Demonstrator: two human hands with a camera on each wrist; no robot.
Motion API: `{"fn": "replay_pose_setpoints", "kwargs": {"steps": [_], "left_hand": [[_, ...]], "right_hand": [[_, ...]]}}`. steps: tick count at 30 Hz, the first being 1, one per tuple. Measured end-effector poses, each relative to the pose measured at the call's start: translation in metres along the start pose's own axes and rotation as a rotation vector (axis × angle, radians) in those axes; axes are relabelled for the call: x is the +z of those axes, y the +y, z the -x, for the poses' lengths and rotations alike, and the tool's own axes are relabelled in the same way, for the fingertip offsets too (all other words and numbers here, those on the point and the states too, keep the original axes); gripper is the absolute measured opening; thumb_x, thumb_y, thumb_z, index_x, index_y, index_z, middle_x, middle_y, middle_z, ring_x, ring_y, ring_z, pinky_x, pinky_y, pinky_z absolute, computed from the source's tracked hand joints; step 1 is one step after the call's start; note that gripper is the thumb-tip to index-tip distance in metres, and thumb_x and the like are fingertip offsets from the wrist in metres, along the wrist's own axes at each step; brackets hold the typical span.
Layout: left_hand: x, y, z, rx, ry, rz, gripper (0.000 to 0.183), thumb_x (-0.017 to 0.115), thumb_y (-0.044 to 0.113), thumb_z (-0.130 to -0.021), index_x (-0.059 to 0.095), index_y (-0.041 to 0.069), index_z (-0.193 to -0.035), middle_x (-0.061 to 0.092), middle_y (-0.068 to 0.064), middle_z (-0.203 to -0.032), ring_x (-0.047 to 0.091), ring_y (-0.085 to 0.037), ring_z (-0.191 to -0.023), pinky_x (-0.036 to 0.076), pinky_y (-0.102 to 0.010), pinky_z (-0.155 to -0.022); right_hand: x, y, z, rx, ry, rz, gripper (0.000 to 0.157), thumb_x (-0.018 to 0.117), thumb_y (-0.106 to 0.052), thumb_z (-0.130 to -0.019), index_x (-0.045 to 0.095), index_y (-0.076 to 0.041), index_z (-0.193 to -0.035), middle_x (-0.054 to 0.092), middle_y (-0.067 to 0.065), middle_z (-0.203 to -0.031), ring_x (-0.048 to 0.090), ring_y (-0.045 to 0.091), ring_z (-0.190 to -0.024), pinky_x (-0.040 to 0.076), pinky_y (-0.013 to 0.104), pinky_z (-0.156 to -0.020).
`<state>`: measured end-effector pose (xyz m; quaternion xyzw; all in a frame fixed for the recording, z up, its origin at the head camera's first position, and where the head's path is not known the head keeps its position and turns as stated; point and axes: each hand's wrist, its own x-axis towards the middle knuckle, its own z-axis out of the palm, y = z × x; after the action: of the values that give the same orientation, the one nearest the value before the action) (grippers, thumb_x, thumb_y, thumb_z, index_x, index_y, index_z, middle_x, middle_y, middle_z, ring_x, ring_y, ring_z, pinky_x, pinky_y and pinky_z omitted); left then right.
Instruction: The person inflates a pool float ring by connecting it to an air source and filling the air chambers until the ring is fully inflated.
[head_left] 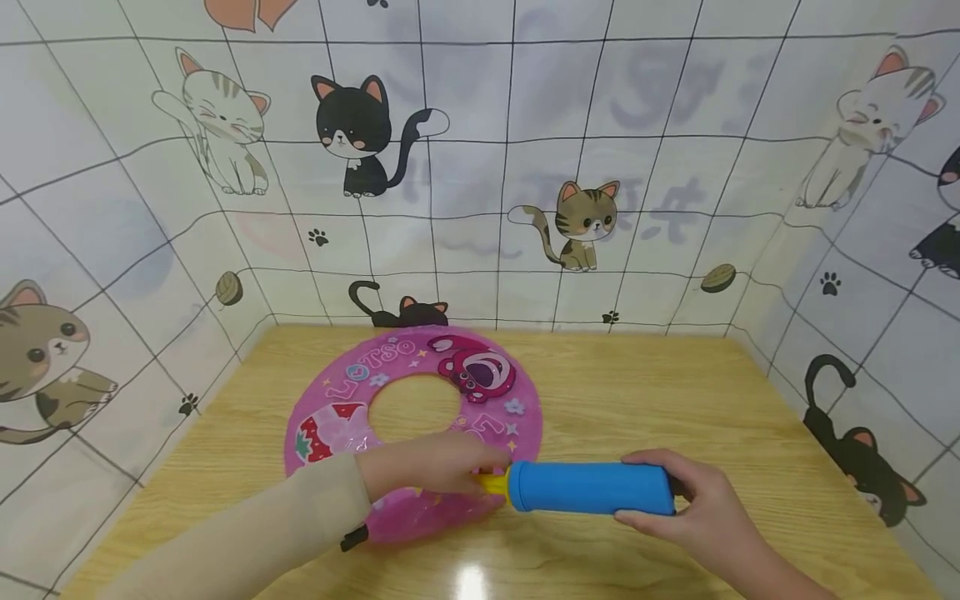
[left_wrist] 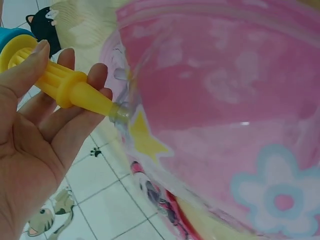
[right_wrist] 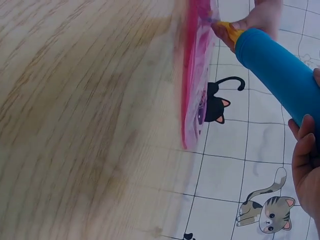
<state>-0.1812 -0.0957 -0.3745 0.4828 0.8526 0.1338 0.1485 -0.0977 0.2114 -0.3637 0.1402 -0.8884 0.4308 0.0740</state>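
Observation:
A pink swim ring (head_left: pixel 525 400) printed with a bear, a strawberry and flowers lies on the wooden table. It is partly puffed up, with wrinkles showing along its seam. My left hand (head_left: pixel 442 462) pinches the yellow nozzle (left_wrist: pixel 62 87) of a blue hand pump (head_left: pixel 585 487), thumb on one side and fingers on the other. In the left wrist view the nozzle's tip sits at the ring's clear valve (left_wrist: pixel 120 113). Around the far end of the pump's blue barrel, my right hand (head_left: pixel 701 508) holds it from the right, level above the table.
The wooden table (head_left: pixel 660 392) stretches right of the ring and in front of it. White tiled-pattern sheets (head_left: pixel 480 167) with cartoon cats stand along the back and both sides. A small black piece (head_left: pixel 354 537) shows by the left sleeve (head_left: pixel 300 517).

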Motion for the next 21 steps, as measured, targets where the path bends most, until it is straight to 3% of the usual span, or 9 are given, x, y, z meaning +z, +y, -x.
{"fn": "replay_pose_setpoints", "kwargs": {"steps": [6,13,18,21], "left_hand": [[-0.007,0.002,-0.004,-0.003,-0.021,0.0,0.021,0.066,0.02,-0.082,0.052,0.022,-0.097,0.054,0.014,-0.079,0.051,-0.001,-0.066,0.043,-0.013,-0.061],[-0.008,-0.009,0.002,-0.006,-0.005,-0.037,0.025,0.064,0.021,-0.083,0.057,0.026,-0.107,0.055,0.017,-0.083,0.05,-0.002,-0.073,0.043,-0.016,-0.07],[-0.007,-0.016,0.008,-0.019,-0.003,-0.005,0.027,0.066,0.021,-0.082,0.058,0.028,-0.106,0.055,0.018,-0.085,0.05,-0.003,-0.076,0.044,-0.018,-0.073],[-0.007,-0.019,0.012,-0.021,-0.008,0.03,0.024,0.067,0.021,-0.081,0.059,0.028,-0.103,0.056,0.018,-0.085,0.051,-0.002,-0.077,0.044,-0.018,-0.073]], "right_hand": [[-0.01,-0.002,0.001,-0.017,0.013,0.06,0.053,0.08,-0.037,-0.06,0.058,-0.019,-0.105,0.059,0.001,-0.102,0.059,0.016,-0.08,0.05,0.025,-0.062],[-0.048,0.005,0.008,-0.051,0.05,0.112,0.055,0.082,-0.022,-0.06,0.058,-0.018,-0.109,0.056,0.001,-0.106,0.056,0.004,-0.087,0.05,0.023,-0.064],[-0.072,0.011,0.016,-0.084,0.072,0.132,0.059,0.082,-0.011,-0.06,0.056,-0.013,-0.113,0.054,-0.007,-0.109,0.049,-0.004,-0.093,0.048,0.018,-0.068],[-0.084,0.012,0.02,-0.138,0.085,0.115,0.064,0.08,-0.002,-0.059,0.053,-0.007,-0.117,0.053,-0.004,-0.112,0.05,-0.002,-0.096,0.047,0.017,-0.072]]}}
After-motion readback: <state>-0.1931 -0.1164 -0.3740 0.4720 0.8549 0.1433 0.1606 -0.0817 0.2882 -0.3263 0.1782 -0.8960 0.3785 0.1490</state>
